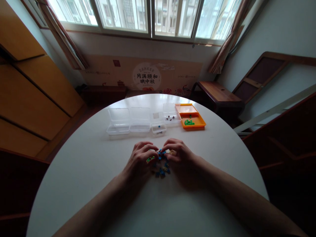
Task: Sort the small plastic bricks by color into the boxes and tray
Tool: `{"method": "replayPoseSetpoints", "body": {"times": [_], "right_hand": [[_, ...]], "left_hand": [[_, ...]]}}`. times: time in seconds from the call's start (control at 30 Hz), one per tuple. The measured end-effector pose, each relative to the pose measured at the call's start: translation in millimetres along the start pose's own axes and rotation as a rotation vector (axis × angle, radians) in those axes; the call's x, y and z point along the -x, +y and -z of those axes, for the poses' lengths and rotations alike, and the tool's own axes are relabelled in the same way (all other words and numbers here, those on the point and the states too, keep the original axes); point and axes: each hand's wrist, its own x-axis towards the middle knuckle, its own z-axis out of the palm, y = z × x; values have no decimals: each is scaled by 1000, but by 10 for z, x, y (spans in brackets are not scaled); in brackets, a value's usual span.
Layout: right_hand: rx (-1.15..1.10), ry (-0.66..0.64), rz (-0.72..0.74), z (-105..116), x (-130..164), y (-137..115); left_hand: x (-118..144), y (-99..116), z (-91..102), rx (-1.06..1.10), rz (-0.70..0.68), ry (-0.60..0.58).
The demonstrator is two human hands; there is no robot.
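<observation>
My left hand (140, 159) and my right hand (179, 154) rest on a white round table (81, 164), fingertips meeting over a small heap of tiny coloured pieces (161, 168), mostly blue with some green and yellow. The left fingers curl over green and yellow bits; the right fingers pinch at blue and yellowish bits. The pieces are too small to tell exactly which each finger grips.
Beyond the hands stand clear plastic boxes (128, 121), one small clear box (159, 127) with a few pieces, another (171, 116) with dark pieces, and an orange box (191, 120) holding green pieces. A wooden bench (217, 93) and window lie behind.
</observation>
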Motion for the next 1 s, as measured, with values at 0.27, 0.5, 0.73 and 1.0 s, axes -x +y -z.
{"method": "replayPoseSetpoints", "body": {"times": [0.27, 0.5, 0.73, 1.0], "right_hand": [[71, -8, 74, -106, -6, -27], [108, 5, 64, -114, 11, 19], [124, 108, 30, -58, -13, 34], [-17, 289, -226, 15, -138, 119]], "left_hand": [[-2, -1, 1, -5, -7, 47], [10, 14, 7, -14, 66, 37], [9, 30, 39, -9, 102, -9], [51, 19, 42, -6, 105, -27]]}}
